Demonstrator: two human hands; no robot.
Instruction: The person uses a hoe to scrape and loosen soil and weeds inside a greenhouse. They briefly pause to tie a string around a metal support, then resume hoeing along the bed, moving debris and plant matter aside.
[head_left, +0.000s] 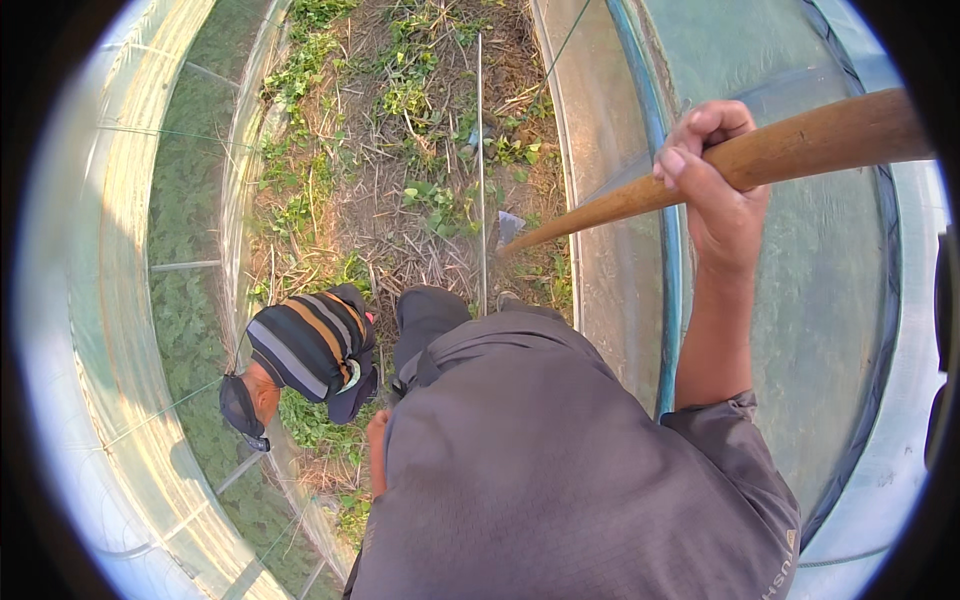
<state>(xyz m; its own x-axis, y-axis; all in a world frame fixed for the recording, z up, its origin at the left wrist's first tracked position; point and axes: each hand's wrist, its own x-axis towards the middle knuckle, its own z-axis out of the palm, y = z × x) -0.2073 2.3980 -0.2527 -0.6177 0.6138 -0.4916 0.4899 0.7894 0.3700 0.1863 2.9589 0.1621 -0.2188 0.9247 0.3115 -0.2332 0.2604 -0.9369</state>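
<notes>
My right hand (712, 169) is wrapped around the thick wooden handle (622, 201) of what looks like a hoe. The handle slants from the upper right down to the soil. By its lower end a pale metal blade (511, 223) shows, close to the plants. My left hand (379, 429) hangs beside my waist, mostly hidden by my grey shirt (555, 450), so its fingers cannot be made out. A thin pale pole or pipe (481, 150) runs lengthwise just left of the blade.
At my left a person in a striped shirt (304, 341) and a dark cap (244, 405) bends close by. Green vines (427, 196) and dry stalks (382, 247) cover the ground. Plastic sheeting (810, 300) on the right and a translucent film wall (112, 300) on the left flank the strip.
</notes>
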